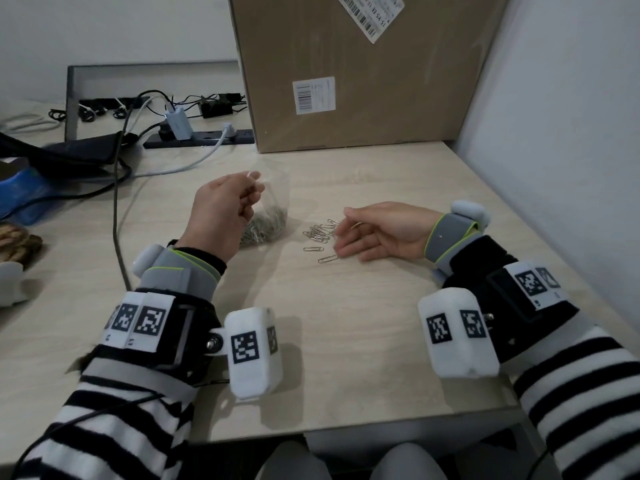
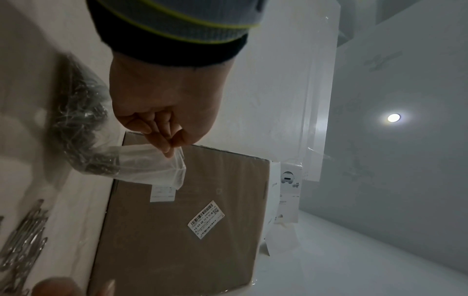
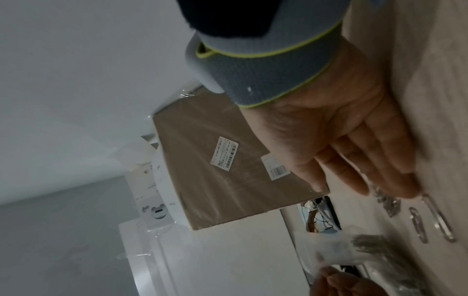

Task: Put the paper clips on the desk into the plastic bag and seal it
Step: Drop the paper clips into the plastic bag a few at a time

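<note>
Clutter: big brown cardboard box with white barcode labels stands at the far side of the table, right behind the work spot. Far left there's a black power strip with a white charger plugged in, plus a tangle of black and white cables running toward the near edge.
Table: pale wood-grain table, with a plain white wall along its right side.
Bag: clear plastic bag sits left of centre, already holding a heap of silver paper clips in its bottom, mouth held up.
Loose clips: small bunch of silver wire paper clips lies on the table just right of the bag, two more a bit nearer.
Left grip: left hand has thumb and fingers pinched narrow on the bag's top edge.
Right grip: right hand lies palm-up, fingers loosely stretched, fingertips touching the loose clips. Can't tell if it has one pinched.
</note>
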Tool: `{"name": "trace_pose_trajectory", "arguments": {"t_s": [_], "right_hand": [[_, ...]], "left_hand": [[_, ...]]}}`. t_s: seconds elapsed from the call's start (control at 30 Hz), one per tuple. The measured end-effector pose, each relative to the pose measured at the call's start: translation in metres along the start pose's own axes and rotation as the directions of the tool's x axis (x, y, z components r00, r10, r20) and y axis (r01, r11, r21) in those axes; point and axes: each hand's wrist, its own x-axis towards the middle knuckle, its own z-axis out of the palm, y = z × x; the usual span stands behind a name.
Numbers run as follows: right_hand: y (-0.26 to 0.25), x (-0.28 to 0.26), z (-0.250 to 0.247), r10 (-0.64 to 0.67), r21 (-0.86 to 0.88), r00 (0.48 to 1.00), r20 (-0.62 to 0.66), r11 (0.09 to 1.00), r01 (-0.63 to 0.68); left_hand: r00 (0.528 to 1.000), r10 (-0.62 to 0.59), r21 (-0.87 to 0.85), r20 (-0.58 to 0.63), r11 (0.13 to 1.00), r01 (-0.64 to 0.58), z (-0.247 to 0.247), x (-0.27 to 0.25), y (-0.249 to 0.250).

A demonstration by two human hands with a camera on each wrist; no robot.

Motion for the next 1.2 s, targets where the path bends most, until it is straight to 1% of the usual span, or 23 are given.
{"name": "trace_pose_trajectory", "arguments": {"t_s": [0.13,0.2,0.23,0.3,0.37,0.43,0.47,0.53,0.63,0.73,0.87,0.93,1.07,1.1,1.13,1.2], "right_hand": [[0.001,0.002,0.003,-0.136,0.091,0.990,-0.026,0.986,0.138],[0.000,0.000,0.006,-0.175,0.132,0.985,-0.016,0.976,0.175],[0.000,-0.002,0.008,-0.176,0.161,0.984,0.010,0.972,0.172],[0.001,-0.004,0.016,-0.146,0.190,0.982,0.117,0.974,0.122],[0.004,-0.003,0.026,-0.098,0.145,0.968,0.233,0.987,0.065],[0.008,0.001,0.038,-0.070,0.107,0.955,0.290,0.993,0.040],[0.009,0.004,0.043,-0.069,0.112,0.954,0.292,0.993,0.038],[0.009,0.009,0.049,-0.087,0.141,0.966,0.242,0.988,0.054],[0.007,0.015,0.049,-0.144,0.187,0.986,0.088,0.974,0.126],[0.007,0.019,0.040,-0.175,0.214,0.983,-0.050,0.960,0.182],[0.006,0.018,0.034,-0.204,0.213,0.965,-0.164,0.948,0.237],[0.004,0.018,0.036,-0.217,0.239,0.963,-0.160,0.938,0.251],[0.001,0.023,0.051,-0.199,0.247,0.980,-0.027,0.948,0.200],[0.000,0.025,0.054,-0.193,0.245,0.981,-0.014,0.951,0.191],[-0.001,0.027,0.057,-0.192,0.255,0.981,-0.024,0.948,0.192],[-0.002,0.032,0.057,-0.196,0.266,0.975,-0.106,0.939,0.217]], "left_hand": [[1.000,0.001,0.011,0.007,1.000,-0.001,-0.001,0.001,-0.001],[1.000,0.001,0.013,0.008,1.000,-0.001,-0.002,0.002,-0.001],[1.000,0.002,0.012,0.008,1.000,-0.003,-0.002,0.002,-0.001],[1.000,0.008,0.012,0.008,1.000,-0.008,-0.001,0.001,-0.002],[1.000,0.013,0.014,0.009,1.000,-0.013,-0.001,0.001,-0.002],[1.000,0.014,0.011,0.011,1.000,-0.014,0.000,0.001,-0.002],[1.000,0.014,0.008,0.012,1.000,-0.014,-0.001,0.002,-0.002],[1.000,0.015,0.002,0.007,1.000,-0.015,-0.001,0.002,-0.002],[1.000,0.020,-0.013,-0.012,1.000,-0.020,-0.004,0.003,-0.001],[0.999,0.005,-0.037,-0.034,0.999,-0.006,-0.008,0.005,0.001],[0.999,-0.003,-0.065,-0.051,0.998,0.000,-0.012,0.007,0.002],[0.999,-0.004,-0.069,-0.050,0.998,0.001,-0.012,0.007,0.002],[0.999,-0.008,-0.071,-0.049,0.997,0.005,-0.011,0.007,0.001],[0.999,-0.008,-0.069,-0.048,0.998,0.004,-0.011,0.007,0.001],[0.999,-0.008,-0.066,-0.046,0.998,0.005,-0.011,0.007,0.001],[0.999,-0.008,-0.064,-0.043,0.998,0.005,-0.012,0.008,0.001]]}}
